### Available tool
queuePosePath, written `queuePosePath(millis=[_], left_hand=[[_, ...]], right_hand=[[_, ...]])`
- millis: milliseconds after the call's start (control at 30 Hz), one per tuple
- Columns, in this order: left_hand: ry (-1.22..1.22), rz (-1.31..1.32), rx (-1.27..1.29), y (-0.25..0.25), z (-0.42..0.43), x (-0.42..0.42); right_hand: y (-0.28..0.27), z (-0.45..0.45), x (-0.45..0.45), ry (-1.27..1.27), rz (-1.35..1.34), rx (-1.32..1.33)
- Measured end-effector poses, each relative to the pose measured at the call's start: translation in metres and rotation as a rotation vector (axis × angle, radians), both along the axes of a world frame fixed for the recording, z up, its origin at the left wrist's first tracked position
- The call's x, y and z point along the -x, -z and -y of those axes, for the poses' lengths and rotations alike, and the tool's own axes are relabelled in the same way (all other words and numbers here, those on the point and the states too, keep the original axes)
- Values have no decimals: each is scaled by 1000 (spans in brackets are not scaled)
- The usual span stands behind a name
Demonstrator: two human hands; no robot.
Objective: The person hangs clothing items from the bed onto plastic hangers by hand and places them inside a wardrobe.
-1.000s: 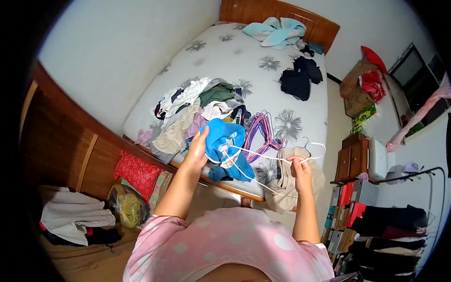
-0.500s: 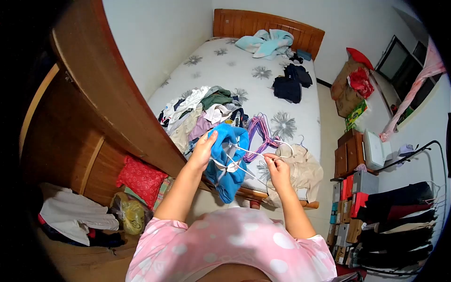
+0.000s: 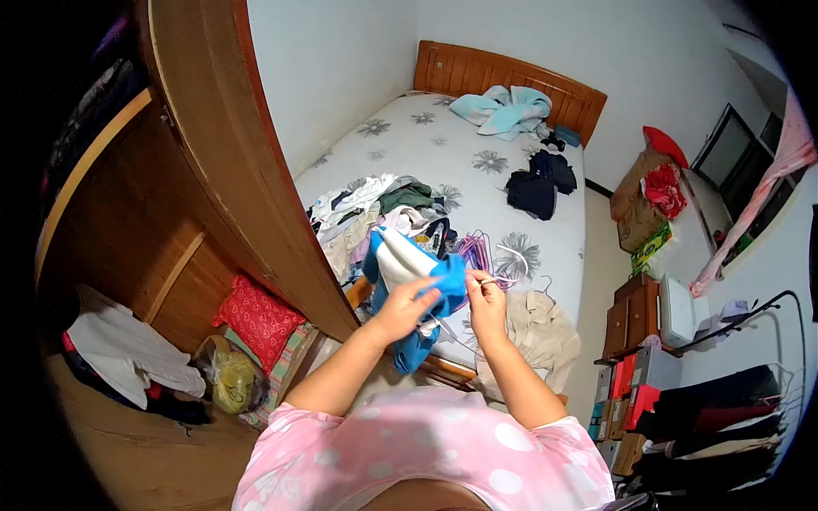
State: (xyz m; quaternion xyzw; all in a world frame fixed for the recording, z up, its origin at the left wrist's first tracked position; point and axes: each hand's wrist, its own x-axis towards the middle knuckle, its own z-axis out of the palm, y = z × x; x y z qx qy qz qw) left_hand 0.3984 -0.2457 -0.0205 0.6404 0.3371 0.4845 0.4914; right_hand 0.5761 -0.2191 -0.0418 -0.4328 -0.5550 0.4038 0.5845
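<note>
A blue and white garment (image 3: 445,288) hangs bunched in front of me, over the near edge of the bed. My left hand (image 3: 404,312) is at its near side, fingers and thumb on the cloth, slightly blurred. Pinched in my right hand (image 3: 486,308) is a white clothes hanger (image 3: 449,330); its hook shows above my fingers and part of its frame is hidden by the garment. Behind my hands lie several pink and purple hangers (image 3: 475,249). A beige garment (image 3: 538,336) is spread on the bed corner right of my right hand.
A clothes pile (image 3: 407,198) lies on the bed (image 3: 375,136), with dark folded clothes (image 3: 532,194) farther right. A wooden wardrobe panel (image 3: 243,162) stands close on my left. Shoe boxes (image 3: 641,407) and a clothes rack (image 3: 750,304) stand on my right.
The blue garment has been pulled across the hanger towards my right hand, covering more of its frame. My left hand has moved right, nearer my right hand. The view has shifted slightly.
</note>
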Motion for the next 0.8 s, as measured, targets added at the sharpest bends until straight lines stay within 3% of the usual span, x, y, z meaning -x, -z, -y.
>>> queuePosePath(millis=[67, 100, 200, 300, 333, 367, 433, 533, 567, 633, 800], left_hand=[[83, -190, -133, -3, 1, -25], [103, -268, -339, -3, -1, -36], [271, -339, -303, -9, 1, -45], [45, -529, -257, -28, -6, -36], [-197, -441, -560, -32, -16, -38], [-366, -608, -799, -42, -24, -35], [-552, -833, -1008, -77, -28, -45], [-326, -1060, -961, -57, -63, -45], [-182, -1075, -793, -50, -76, -44], [-93, -1113, -776, -50, -86, -51], [-93, -962, -881, -62, -76, -102]], right_hand=[[2, 0, -12, -37, -163, 82], [6, -2, -20, -27, -192, 59], [15, -7, -49, 17, -226, -12], [19, -8, -76, -7, -152, -24], [18, -11, -81, 13, -84, -92], [17, -11, -86, 7, -72, -102], [11, -10, -95, -3, -55, -116], [-2, -10, -108, -25, -36, -175], [-5, -10, -112, -32, -32, -206], [-4, -13, -124, -19, 17, -186], [-18, -11, -145, -11, 65, -139]])
